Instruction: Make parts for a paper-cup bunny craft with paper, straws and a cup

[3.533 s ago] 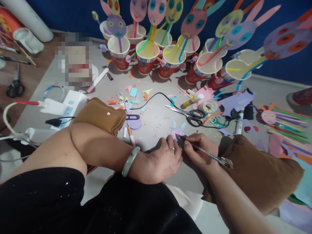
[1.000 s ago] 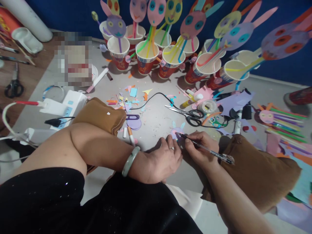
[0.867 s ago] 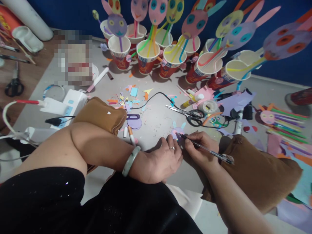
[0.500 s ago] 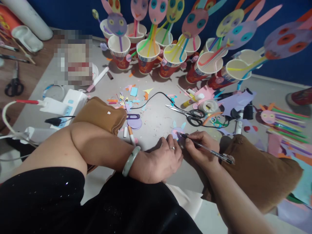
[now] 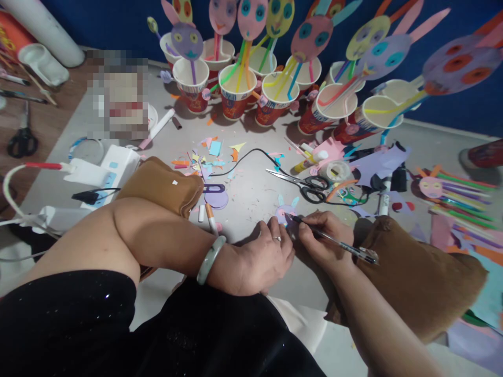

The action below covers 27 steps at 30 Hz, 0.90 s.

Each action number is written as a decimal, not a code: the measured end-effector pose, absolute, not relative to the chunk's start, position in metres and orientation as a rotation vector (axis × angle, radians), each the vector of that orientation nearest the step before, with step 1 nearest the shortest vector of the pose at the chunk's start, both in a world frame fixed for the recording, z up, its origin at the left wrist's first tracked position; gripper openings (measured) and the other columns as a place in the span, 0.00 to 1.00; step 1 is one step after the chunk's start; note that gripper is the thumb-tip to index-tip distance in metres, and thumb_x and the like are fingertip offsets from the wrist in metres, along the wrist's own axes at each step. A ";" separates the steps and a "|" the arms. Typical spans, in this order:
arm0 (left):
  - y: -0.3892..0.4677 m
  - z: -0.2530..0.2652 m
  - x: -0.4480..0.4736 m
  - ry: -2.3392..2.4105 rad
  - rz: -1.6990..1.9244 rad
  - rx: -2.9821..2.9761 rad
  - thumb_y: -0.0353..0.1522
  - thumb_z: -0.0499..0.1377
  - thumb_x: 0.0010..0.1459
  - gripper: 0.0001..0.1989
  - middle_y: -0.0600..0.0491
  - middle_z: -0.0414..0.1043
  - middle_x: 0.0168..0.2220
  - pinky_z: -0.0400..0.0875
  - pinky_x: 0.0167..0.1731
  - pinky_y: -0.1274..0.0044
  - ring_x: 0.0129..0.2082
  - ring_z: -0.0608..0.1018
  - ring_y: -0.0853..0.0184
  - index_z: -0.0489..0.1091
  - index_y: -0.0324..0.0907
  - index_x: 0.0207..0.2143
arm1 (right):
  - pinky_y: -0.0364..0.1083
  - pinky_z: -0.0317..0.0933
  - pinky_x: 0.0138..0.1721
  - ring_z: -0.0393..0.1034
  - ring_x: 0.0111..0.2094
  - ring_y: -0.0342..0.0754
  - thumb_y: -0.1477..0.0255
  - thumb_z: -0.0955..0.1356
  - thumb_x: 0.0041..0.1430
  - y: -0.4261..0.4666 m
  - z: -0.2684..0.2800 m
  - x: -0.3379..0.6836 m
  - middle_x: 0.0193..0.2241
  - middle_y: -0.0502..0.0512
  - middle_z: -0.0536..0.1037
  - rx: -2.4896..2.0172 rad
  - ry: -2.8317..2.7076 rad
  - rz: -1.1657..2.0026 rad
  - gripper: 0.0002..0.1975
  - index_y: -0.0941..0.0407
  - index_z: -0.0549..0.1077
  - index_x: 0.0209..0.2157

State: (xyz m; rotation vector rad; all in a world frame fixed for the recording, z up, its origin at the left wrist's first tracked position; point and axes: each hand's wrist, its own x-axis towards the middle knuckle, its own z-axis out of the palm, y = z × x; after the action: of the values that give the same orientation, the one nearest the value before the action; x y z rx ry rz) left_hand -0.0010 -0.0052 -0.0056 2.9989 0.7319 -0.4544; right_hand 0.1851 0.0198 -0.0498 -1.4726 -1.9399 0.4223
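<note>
Between my hands, a small purple paper rabbit head [image 5: 283, 210] with light blue ears lies on the grey table [image 5: 251, 157]. The fingertips of my left hand [image 5: 257, 262] press its lower edge down, fingers bent and close together. My right hand [image 5: 326, 235] is closed around a clear-barrelled black pen [image 5: 334, 240], its tip on the paper face. Just beyond lie black-handled scissors [image 5: 304, 184]. To the left are a purple paper oval [image 5: 217, 199] with a purple clip-like piece [image 5: 214, 188] and an orange-and-white marker [image 5: 212, 217].
Paper cups [image 5: 236, 91] with straw-mounted animal faces line the blue wall. Paper scraps [image 5: 214, 149] and a tape roll [image 5: 337, 170] lie mid-table. Brown cushions [image 5: 159, 183] flank my arms. A power strip [image 5: 118, 167] with cables stands left; coloured straws [image 5: 467, 199] lie right.
The view has shifted very slightly. Both hands stay in place, the pen tip still at the paper face.
</note>
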 end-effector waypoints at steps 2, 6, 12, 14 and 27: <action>-0.005 -0.005 -0.001 0.729 -0.464 2.994 0.56 0.62 0.49 0.48 0.27 0.60 0.63 0.68 0.53 0.53 0.63 0.63 0.33 0.61 0.31 0.62 | 0.43 0.64 0.23 0.71 0.21 0.43 0.70 0.68 0.54 0.020 -0.049 0.185 0.24 0.49 0.78 -1.462 -1.944 0.407 0.03 0.53 0.69 0.29; -0.006 -0.007 -0.001 0.725 -0.444 3.012 0.57 0.62 0.47 0.50 0.27 0.60 0.62 0.68 0.52 0.53 0.62 0.63 0.32 0.61 0.30 0.62 | 0.42 0.65 0.24 0.71 0.21 0.43 0.71 0.68 0.53 0.020 -0.048 0.184 0.24 0.49 0.77 -1.442 -1.932 0.402 0.02 0.53 0.69 0.29; -0.007 -0.008 -0.001 0.742 -0.434 3.030 0.57 0.62 0.48 0.49 0.27 0.61 0.62 0.68 0.52 0.52 0.62 0.64 0.32 0.62 0.31 0.62 | 0.43 0.64 0.23 0.71 0.21 0.44 0.70 0.68 0.53 0.019 -0.050 0.185 0.24 0.49 0.78 -1.450 -1.933 0.412 0.03 0.53 0.69 0.29; -0.007 -0.008 -0.001 0.738 -0.437 3.030 0.58 0.61 0.47 0.50 0.27 0.61 0.62 0.68 0.52 0.52 0.62 0.64 0.32 0.62 0.30 0.62 | 0.43 0.65 0.24 0.71 0.21 0.44 0.70 0.68 0.53 0.019 -0.051 0.185 0.24 0.49 0.78 -1.451 -1.938 0.403 0.03 0.53 0.69 0.29; -0.007 -0.006 -0.002 0.727 -0.450 3.027 0.59 0.60 0.48 0.52 0.27 0.60 0.62 0.68 0.51 0.53 0.62 0.64 0.32 0.58 0.32 0.65 | 0.45 0.65 0.22 0.70 0.22 0.46 0.68 0.67 0.53 0.018 -0.047 0.191 0.22 0.50 0.75 -1.520 -1.761 0.238 0.05 0.52 0.66 0.26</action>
State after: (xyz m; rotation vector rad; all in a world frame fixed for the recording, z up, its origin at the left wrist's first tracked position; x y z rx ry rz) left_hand -0.0019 -0.0070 -0.0060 3.0272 0.7272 -0.4503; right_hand 0.1908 0.0184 -0.0472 -1.5200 -1.7608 0.2375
